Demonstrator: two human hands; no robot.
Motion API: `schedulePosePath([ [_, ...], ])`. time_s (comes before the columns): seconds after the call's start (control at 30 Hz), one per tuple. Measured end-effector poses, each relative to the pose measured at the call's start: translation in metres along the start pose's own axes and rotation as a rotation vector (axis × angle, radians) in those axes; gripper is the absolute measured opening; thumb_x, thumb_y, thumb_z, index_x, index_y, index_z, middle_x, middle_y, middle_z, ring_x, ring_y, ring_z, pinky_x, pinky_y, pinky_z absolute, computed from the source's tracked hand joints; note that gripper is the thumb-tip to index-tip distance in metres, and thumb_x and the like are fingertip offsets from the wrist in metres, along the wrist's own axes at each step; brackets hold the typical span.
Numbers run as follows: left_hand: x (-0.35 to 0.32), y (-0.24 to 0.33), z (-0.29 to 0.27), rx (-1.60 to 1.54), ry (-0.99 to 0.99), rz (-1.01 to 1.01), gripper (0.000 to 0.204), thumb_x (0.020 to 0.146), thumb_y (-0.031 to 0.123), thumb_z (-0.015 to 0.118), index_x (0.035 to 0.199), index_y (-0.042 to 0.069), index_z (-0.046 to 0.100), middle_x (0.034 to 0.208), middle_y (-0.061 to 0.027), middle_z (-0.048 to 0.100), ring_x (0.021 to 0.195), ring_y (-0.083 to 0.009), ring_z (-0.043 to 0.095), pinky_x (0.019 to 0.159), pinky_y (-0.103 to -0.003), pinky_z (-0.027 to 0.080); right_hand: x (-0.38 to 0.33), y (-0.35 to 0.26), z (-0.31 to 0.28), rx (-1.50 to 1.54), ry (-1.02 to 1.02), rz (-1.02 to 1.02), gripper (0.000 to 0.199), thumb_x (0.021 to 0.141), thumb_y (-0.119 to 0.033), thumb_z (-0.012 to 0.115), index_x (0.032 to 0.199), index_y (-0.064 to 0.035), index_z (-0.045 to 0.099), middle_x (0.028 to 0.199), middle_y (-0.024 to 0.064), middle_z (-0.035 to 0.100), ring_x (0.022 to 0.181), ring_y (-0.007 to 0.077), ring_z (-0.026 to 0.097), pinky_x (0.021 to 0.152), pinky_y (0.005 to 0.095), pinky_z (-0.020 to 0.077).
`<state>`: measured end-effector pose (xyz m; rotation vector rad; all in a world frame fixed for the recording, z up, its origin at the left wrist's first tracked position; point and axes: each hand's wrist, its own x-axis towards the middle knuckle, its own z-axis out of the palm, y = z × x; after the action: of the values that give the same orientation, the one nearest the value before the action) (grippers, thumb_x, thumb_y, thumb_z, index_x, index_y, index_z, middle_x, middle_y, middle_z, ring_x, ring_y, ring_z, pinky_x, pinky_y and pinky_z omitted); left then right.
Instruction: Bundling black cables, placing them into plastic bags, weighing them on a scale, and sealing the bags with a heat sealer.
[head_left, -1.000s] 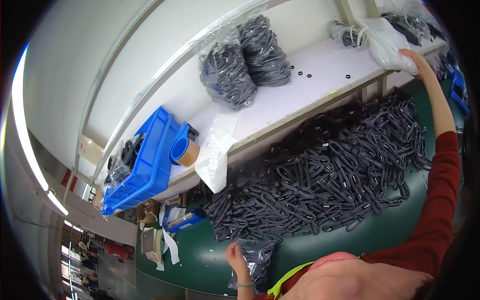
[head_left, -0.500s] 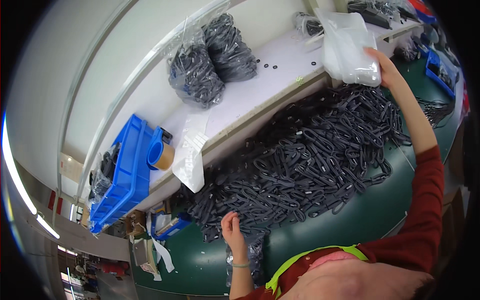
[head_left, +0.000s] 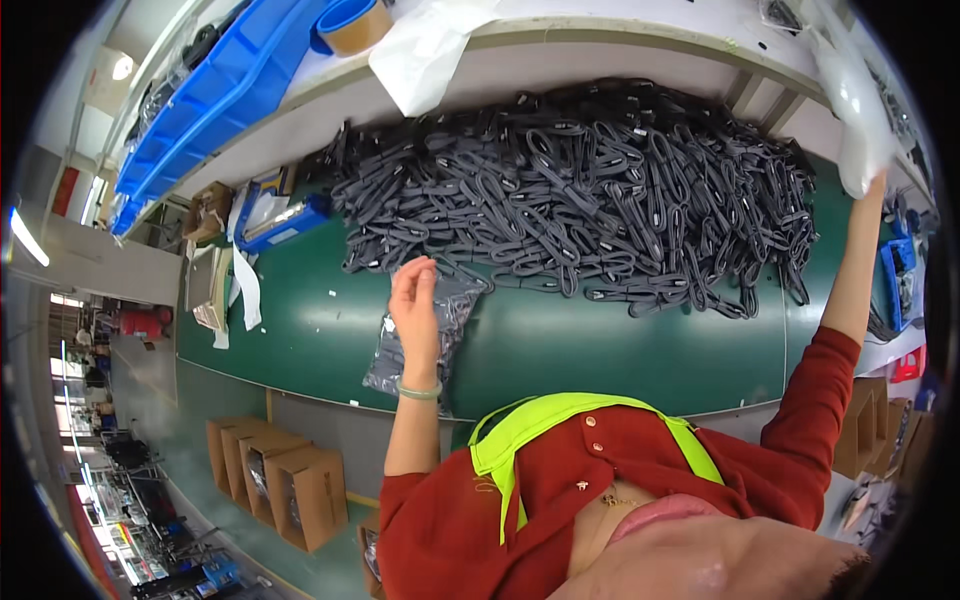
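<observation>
Two hands are at work over a green desk (head_left: 600, 345), and they sit far apart. The left hand (head_left: 415, 300) hovers at about 9 o'clock from the middle of the view, palm turned sideways, its fingers (head_left: 422, 268) loosely curled and a little spread, closed on nothing. Just beneath and beside it lies a clear bag of dark cables (head_left: 425, 330), flat on the desk; the bag's upper edge reaches up beside the fingertips, at their 3 o'clock, and whether skin touches plastic cannot be told. A pale green bangle (head_left: 420, 393) circles that wrist. The right hand (head_left: 872, 180) is stretched out to about 2 o'clock, near the rim of the view, and its fingers are wrapped on the lower end of a crumpled clear plastic bag (head_left: 850, 100), which hangs up from the hand toward 12 o'clock, over the edge of the white shelf (head_left: 600, 50). Between the two hands, filling the desk from 11 to 2 o'clock, spreads a big heap of coiled black cables (head_left: 600, 190); its nearest loops lie just at 12 o'clock of the left fingertips. On the shelf stand a long blue bin (head_left: 215, 95) and a roll of brown tape (head_left: 352, 22), with a sheet of white plastic (head_left: 425, 55) drooping over the shelf's edge. Brown cartons (head_left: 285, 480) stand on the floor at 7 o'clock.
</observation>
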<state>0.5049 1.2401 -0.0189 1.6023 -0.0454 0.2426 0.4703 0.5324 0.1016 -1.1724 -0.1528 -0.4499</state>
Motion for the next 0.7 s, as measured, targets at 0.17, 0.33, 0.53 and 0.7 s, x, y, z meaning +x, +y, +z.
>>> schedulePosePath([
  [0.17, -0.002, 0.009, -0.004, -0.027, -0.072, -0.029, 0.017, 0.087, 0.01, 0.053, 0.1, 0.001, 0.06, 0.094, -0.0042, 0.061, 0.084, -0.0116, 0.054, 0.078, -0.022, 0.043, -0.038, -0.037, 0.059, 0.163, 0.111, 0.218, 0.037, 0.083, -0.022, 0.056, 0.109, 0.0044, 0.054, 0.1, 0.0174, 0.061, 0.08, 0.0267, 0.062, 0.065, 0.0378, 0.0526],
  [0.33, 0.033, 0.062, 0.062, -0.073, -0.468, 0.113, 0.025, 0.088, 0.015, 0.052, 0.108, -0.001, 0.057, 0.103, -0.0086, 0.059, 0.091, -0.0153, 0.056, 0.082, -0.025, 0.044, -0.092, -0.047, 0.223, 0.333, 0.235, 0.382, 0.038, 0.083, -0.025, 0.055, 0.107, 0.0049, 0.054, 0.101, 0.0183, 0.061, 0.08, 0.0265, 0.061, 0.063, 0.0396, 0.0526],
  [0.53, 0.049, 0.203, 0.151, -0.67, -0.968, 0.009, 0.071, 0.089, 0.048, 0.045, 0.136, -0.001, 0.024, 0.127, -0.0236, 0.043, 0.116, -0.033, 0.044, 0.102, -0.041, 0.03, -0.103, -0.064, 0.341, 0.567, 0.373, 0.574, 0.041, 0.084, -0.029, 0.054, 0.105, 0.0054, 0.055, 0.102, 0.0193, 0.06, 0.08, 0.0263, 0.061, 0.059, 0.0417, 0.0527],
  [0.7, 0.071, 0.262, 0.132, -0.771, -1.057, 0.143, 0.081, 0.084, 0.057, 0.047, 0.134, -0.003, 0.026, 0.129, -0.0272, 0.038, 0.117, -0.0352, 0.042, 0.097, -0.042, 0.036, -0.06, 0.001, 0.418, -0.255, 0.193, 0.014, 0.038, 0.078, -0.028, 0.06, 0.099, 0.0028, 0.057, 0.095, 0.0174, 0.06, 0.078, 0.025, 0.059, 0.062, 0.0421, 0.0507],
])
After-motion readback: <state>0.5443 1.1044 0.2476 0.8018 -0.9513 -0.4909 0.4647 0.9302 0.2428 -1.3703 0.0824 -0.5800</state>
